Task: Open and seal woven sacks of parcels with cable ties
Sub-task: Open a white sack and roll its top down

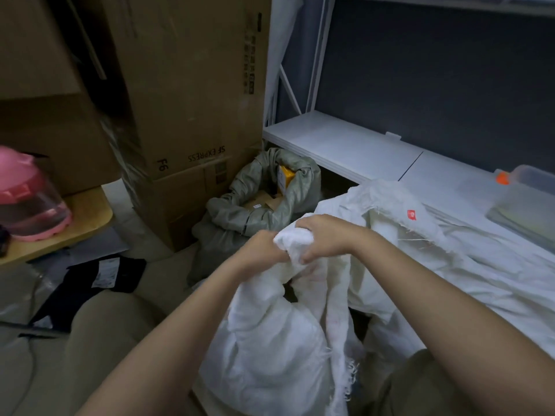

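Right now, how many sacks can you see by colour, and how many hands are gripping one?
White woven sacks: 2, the bunched white woven sack gripped at its neck by the left hand and right hand, and a flat white woven sack beside it
Grey-green woven sacks: 1, the open grey-green woven sack holding parcels
Total sacks: 3
Hands gripping: 2

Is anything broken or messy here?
Yes. The white sack that the left hand and right hand grip has frayed edges with loose threads. A black parcel bag lies on the floor rather than in a sack. The grey sack stands open, boxes showing inside.
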A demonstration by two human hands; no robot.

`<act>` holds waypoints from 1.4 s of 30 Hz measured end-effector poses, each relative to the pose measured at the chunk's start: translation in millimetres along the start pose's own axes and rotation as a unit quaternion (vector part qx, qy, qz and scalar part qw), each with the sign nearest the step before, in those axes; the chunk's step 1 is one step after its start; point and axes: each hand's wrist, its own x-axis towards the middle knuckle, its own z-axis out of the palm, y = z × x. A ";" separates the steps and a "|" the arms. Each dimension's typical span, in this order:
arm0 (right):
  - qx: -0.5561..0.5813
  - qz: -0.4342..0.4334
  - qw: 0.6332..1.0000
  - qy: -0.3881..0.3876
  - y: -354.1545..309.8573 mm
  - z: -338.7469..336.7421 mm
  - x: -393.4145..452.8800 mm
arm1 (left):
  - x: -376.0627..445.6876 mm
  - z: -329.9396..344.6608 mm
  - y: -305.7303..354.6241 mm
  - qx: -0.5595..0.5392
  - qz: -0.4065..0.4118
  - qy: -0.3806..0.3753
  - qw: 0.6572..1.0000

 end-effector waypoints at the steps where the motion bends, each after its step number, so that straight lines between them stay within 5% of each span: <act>1: -0.048 -0.012 0.998 0.030 2.4 0.1 -4.7 | -1.6 -8.5 -2.3 -0.110 -0.046 -0.053 0.991; 2: -0.071 -0.015 0.996 0.045 4.1 1.4 -9.2 | -2.6 -15.6 -5.4 -0.161 -0.080 -0.087 0.980; 4: -0.040 0.020 0.999 0.007 6.7 7.3 -11.2 | -4.4 -18.2 -6.1 -0.027 -0.092 -0.073 0.993; 6: 0.027 0.071 0.993 -0.088 7.2 7.8 -5.4 | -5.6 -5.0 -0.9 0.187 -0.034 -0.007 0.982; 10: 0.019 0.066 0.986 -0.151 -1.3 -1.9 1.3 | -10.4 33.0 14.9 0.298 0.112 0.064 0.946; 12: 0.009 0.043 0.992 -0.121 -2.8 -3.1 -2.4 | -5.3 29.3 12.0 0.226 0.079 0.068 0.968; 14: -0.087 0.029 0.995 -0.048 0.8 -2.9 -11.3 | 2.7 11.5 0.7 0.041 0.007 -0.026 0.999; 16: -0.152 0.039 0.987 0.029 10.3 -1.4 -15.1 | 0.3 -7.7 -5.7 -0.105 -0.040 -0.135 0.984; 17: -0.122 0.057 0.990 0.030 13.8 -1.1 -15.7 | -1.9 -12.5 -5.5 -0.085 -0.037 -0.150 0.984; 19: -0.004 0.105 0.993 -0.059 15.1 -2.5 -14.2 | -6.1 -8.9 0.1 0.106 -0.013 -0.093 0.990; 21: 0.115 0.141 0.971 -0.156 9.1 -4.2 -12.3 | -12.1 7.2 14.9 0.271 0.053 0.018 0.961; 23: 0.170 0.109 0.969 -0.146 1.9 -4.7 -8.0 | -12.2 25.8 21.1 0.344 0.142 0.107 0.922; 25: 0.082 0.063 0.993 -0.057 -0.2 -5.2 -5.5 | -7.1 23.9 19.2 0.305 0.151 0.133 0.931; 27: -0.115 0.030 0.990 0.079 0.5 -3.5 -10.6 | 3.4 3.7 12.4 0.110 0.071 0.023 0.991; 29: -0.155 0.022 0.976 0.151 5.5 4.4 -14.0 | 3.2 -15.9 11.3 -0.052 0.013 -0.100 0.994; 31: 0.022 0.052 0.997 0.059 10.8 7.2 -13.7 | 1.2 -16.7 13.7 0.101 0.020 -0.066 0.992; 33: 0.236 0.083 0.962 -0.108 8.2 4.4 -14.0 | -3.0 1.6 16.6 0.362 0.091 0.056 0.926; 34: 0.271 0.085 0.948 -0.141 6.9 3.0 -13.6 | -5.9 13.0 18.2 0.406 0.137 0.087 0.899; 36: 0.178 0.065 0.979 -0.082 4.6 3.9 -11.6 | -5.4 24.2 17.9 0.379 0.171 0.088 0.905; 39: -0.142 0.048 0.980 0.132 3.2 13.3 -14.9 | 9.8 1.7 10.0 0.112 0.074 0.012 0.991; 40: -0.163 0.048 0.967 0.192 7.2 19.9 -15.4 | 12.8 -8.0 9.0 0.037 0.037 -0.024 0.998; 42: -0.027 0.080 0.975 0.206 16.0 30.1 -15.9 | 13.1 -18.5 11.0 0.086 0.006 -0.042 0.995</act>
